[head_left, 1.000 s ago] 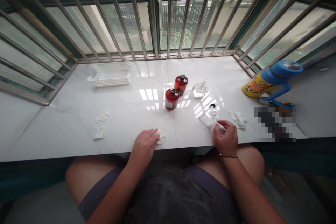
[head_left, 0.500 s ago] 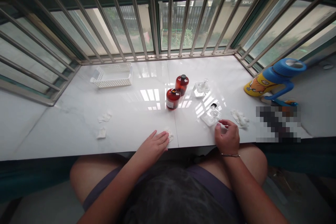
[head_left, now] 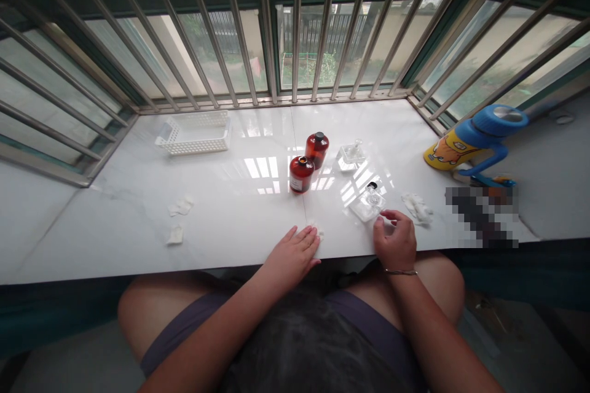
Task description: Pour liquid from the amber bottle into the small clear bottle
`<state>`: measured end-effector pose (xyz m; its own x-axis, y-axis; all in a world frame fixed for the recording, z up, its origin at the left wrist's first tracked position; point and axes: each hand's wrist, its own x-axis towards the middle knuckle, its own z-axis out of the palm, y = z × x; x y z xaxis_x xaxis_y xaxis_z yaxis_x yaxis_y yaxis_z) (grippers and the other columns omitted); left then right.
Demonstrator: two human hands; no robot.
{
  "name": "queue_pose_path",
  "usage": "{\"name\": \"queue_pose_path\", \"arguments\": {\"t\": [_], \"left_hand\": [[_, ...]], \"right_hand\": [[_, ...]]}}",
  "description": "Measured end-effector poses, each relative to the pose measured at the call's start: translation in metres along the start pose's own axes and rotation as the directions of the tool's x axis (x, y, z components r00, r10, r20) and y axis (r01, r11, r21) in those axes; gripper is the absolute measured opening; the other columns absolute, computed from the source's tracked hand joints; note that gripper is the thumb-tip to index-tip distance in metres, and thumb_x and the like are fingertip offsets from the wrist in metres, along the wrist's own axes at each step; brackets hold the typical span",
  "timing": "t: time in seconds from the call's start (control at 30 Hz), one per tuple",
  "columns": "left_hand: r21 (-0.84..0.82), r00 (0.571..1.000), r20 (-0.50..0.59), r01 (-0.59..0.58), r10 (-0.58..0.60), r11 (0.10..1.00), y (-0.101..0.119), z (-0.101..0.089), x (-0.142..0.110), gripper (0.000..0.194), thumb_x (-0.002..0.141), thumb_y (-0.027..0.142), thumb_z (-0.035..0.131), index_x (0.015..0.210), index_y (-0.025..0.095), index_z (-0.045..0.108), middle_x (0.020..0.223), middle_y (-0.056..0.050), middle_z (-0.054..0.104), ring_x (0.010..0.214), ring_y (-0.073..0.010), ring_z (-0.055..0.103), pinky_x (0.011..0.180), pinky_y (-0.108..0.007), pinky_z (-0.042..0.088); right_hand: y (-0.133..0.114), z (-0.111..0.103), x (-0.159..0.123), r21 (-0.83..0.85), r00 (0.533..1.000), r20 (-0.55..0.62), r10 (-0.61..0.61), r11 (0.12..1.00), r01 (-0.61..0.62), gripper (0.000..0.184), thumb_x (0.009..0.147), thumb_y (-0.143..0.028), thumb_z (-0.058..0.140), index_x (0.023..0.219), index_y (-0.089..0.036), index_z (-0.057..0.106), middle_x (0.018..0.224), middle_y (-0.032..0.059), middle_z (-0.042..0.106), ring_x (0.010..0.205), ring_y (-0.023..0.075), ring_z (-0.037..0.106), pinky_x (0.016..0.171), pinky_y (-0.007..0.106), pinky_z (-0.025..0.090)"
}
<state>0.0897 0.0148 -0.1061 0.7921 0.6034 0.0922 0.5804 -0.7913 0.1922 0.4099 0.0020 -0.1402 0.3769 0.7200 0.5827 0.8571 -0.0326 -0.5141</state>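
My left hand lies flat near the table's front edge, palm down, fingers stretched out. Beneath its fingertips is a white tissue, mostly covered by the hand. My right hand rests at the front edge, loosely curled, with nothing visible between thumb and fingers. Its fingertips are close to a clear square bottle with a black top; whether they touch it I cannot tell. Farther back stand an uncapped brown bottle with a white label and a brown bottle with a black cap. A clear square container is to their right.
White crumpled tissues lie to the right, and two pieces, one crumpled and one folded, to the left. A white plastic basket sits back left. The blue-and-yellow flask stands at right. Metal bars border the table.
My left hand has slid to the right along the table's front edge, the tissue moving under its fingers. My right hand stays in about the same place beside the clear bottle.
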Motion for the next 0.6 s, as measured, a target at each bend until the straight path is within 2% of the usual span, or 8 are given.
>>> {"name": "queue_pose_path", "arguments": {"t": [0.2,0.37,0.47,0.6], "left_hand": [[0.035,0.986,0.023,0.163,-0.164,0.986,0.016,0.003,0.018,0.056,0.116,0.048,0.038,0.16,0.016,0.052,0.169,-0.012,0.048,0.16,-0.0266,0.043,0.132,-0.053,0.038],[0.069,0.936,0.026,0.349,-0.352,0.934,0.021,0.0,0.024,0.056,0.116,0.041,0.035,0.162,0.013,0.051,0.169,-0.015,0.046,0.16,-0.0293,0.043,0.133,-0.054,0.036],[0.091,0.908,0.001,0.417,-0.418,0.905,0.014,-0.001,0.012,0.055,0.115,0.035,0.035,0.161,0.009,0.053,0.166,-0.019,0.049,0.159,-0.0315,0.045,0.133,-0.055,0.036],[0.107,0.86,-0.069,0.51,-0.505,0.854,-0.008,-0.004,-0.019,0.055,0.111,0.032,0.04,0.16,0.011,0.055,0.162,-0.023,0.054,0.154,-0.0374,0.051,0.129,-0.061,0.039]], "right_hand": [[0.001,0.001,0.0,-0.01,1.0,0.006,-0.007,1.0,0.007,0.029,0.102,-0.04,0.062,0.122,-0.019,0.064,0.113,0.0118,0.072,0.098,0.0288,0.068,0.095,0.045,0.057],[0.001,0.0,0.0,-0.015,1.0,0.021,-0.005,1.0,0.005,0.028,0.102,-0.04,0.061,0.121,-0.019,0.064,0.112,0.0118,0.072,0.098,0.029,0.067,0.094,0.045,0.056],[0.002,0.0,0.001,-0.016,1.0,0.025,-0.007,1.0,0.008,0.028,0.102,-0.04,0.061,0.12,-0.02,0.064,0.112,0.0114,0.072,0.098,0.0289,0.066,0.094,0.044,0.056],[0.003,0.001,0.0,-0.015,0.999,0.034,-0.002,1.0,0.002,0.027,0.101,-0.039,0.061,0.12,-0.02,0.063,0.113,0.0115,0.072,0.099,0.029,0.066,0.095,0.045,0.055]]}}
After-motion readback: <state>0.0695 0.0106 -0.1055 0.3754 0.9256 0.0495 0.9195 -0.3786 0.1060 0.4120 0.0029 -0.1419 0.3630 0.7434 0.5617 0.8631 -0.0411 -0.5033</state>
